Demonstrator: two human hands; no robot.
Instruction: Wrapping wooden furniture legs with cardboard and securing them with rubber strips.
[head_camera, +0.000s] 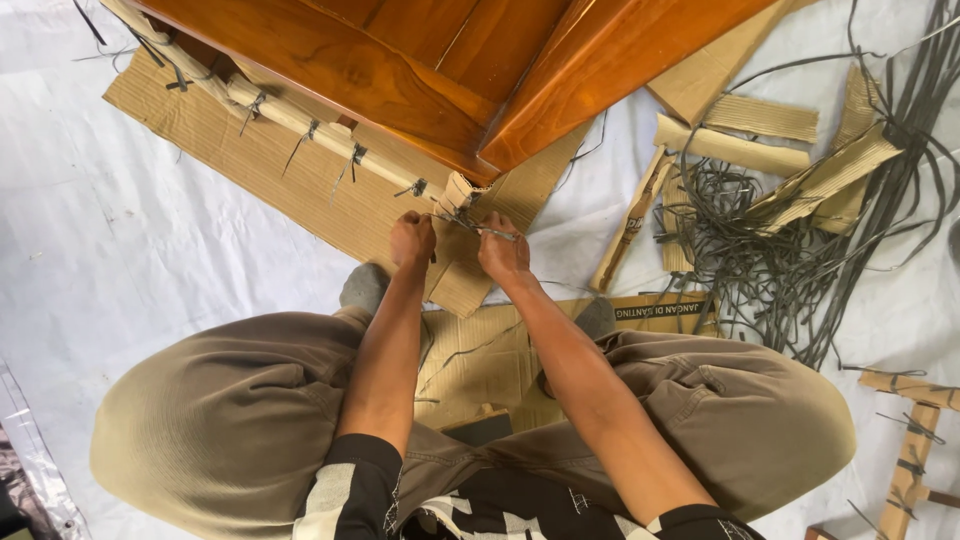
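Observation:
I sit cross-legged below a polished brown wooden furniture piece (430, 70). A rolled cardboard strip (290, 118) runs along its lower edge, bound by several dark straps. My left hand (412, 240) and my right hand (502, 250) meet at the strip's end near the furniture corner. Both pinch a thin dark strap (478, 228) that wraps the cardboard end (458, 190). The strap's knot is partly hidden by my fingers.
A flat cardboard sheet (250, 160) lies under the furniture on white floor sheeting (100, 250). A tangled heap of dark straps (770, 260) and cardboard offcuts (740, 140) lie to the right. More strapped cardboard pieces (915, 440) sit at the lower right. A cardboard box (500, 350) rests between my knees.

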